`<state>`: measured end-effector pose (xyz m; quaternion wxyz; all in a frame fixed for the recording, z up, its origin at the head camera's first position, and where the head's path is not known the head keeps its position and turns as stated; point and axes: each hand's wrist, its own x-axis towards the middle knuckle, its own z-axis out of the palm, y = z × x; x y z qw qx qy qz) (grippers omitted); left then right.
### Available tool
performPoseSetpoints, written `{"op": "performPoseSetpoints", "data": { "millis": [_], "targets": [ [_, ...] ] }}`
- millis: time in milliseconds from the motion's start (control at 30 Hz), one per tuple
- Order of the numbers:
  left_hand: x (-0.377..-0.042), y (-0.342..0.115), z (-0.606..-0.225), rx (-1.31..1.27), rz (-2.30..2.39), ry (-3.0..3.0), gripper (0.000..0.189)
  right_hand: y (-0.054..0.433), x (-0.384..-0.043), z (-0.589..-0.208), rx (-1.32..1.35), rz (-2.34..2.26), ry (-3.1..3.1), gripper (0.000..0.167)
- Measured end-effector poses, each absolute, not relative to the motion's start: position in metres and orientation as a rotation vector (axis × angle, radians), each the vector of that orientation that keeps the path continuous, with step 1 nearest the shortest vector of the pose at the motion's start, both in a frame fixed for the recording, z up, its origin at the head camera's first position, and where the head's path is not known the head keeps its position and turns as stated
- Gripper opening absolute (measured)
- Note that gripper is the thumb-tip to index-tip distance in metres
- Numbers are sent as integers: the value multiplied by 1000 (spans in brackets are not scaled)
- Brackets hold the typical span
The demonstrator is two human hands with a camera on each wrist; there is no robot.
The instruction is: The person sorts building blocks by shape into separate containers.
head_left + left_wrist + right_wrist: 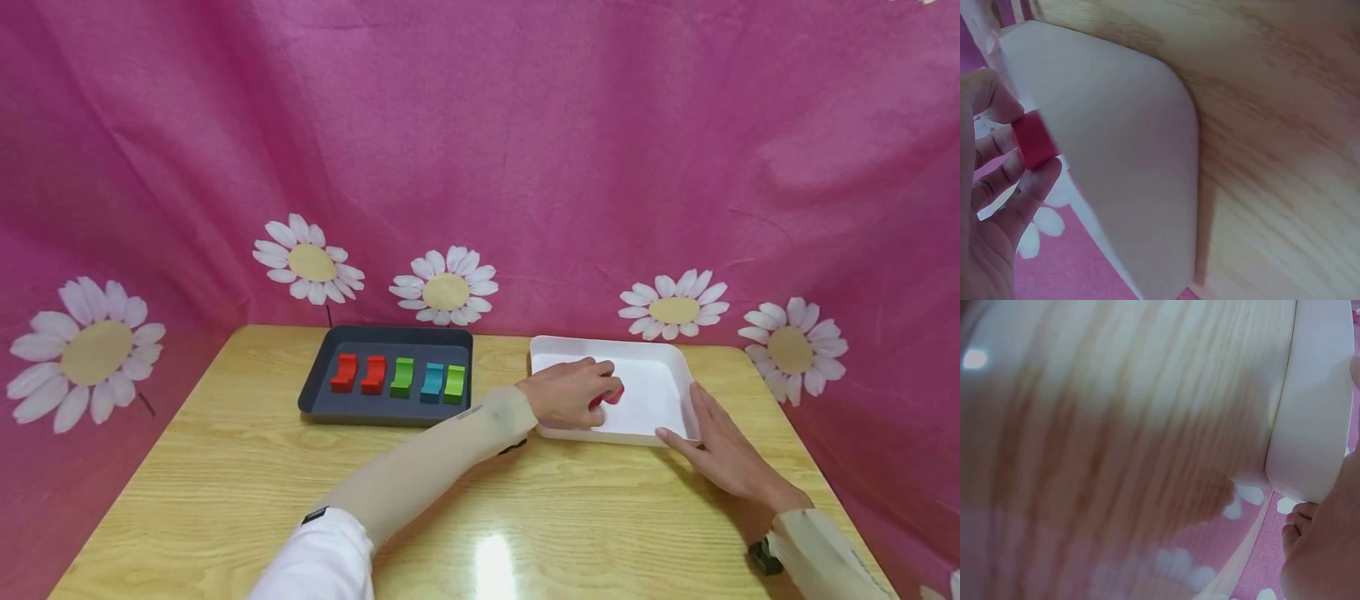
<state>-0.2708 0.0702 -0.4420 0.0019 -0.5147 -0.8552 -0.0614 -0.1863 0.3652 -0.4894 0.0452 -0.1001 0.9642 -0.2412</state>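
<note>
My left hand (573, 392) reaches over the white tray (652, 367) and pinches a red block (615, 395) between thumb and fingers. In the left wrist view the same red block (1036, 140) shows between the fingertips, close to the tray's outer wall (1116, 137), which hides part of it. My right hand (723, 446) rests against the tray's near right corner, thumb on the front rim and fingers along the right side. The right wrist view shows that hand (1322, 537) beside the white tray wall (1310, 412).
A dark grey tray (390, 414) stands at the left of the wooden table (450, 517). Inside it is a row of two red blocks (373, 375), a green block (402, 377), a blue block (432, 383) and a lime block (453, 385). A pink flowered curtain (525, 167) hangs behind.
</note>
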Motion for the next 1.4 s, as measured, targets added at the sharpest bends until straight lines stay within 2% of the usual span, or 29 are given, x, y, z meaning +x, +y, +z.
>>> {"op": "performPoseSetpoints", "data": {
  "millis": [967,1400],
  "targets": [
    [-279,71,-461,-1600,-75,-2693,15,365,-187,-491,-260,-713,2935,115],
    [-273,54,-459,-1534,-152,-2674,30,365,-187,-493,-286,-726,2960,115]
  ]
}}
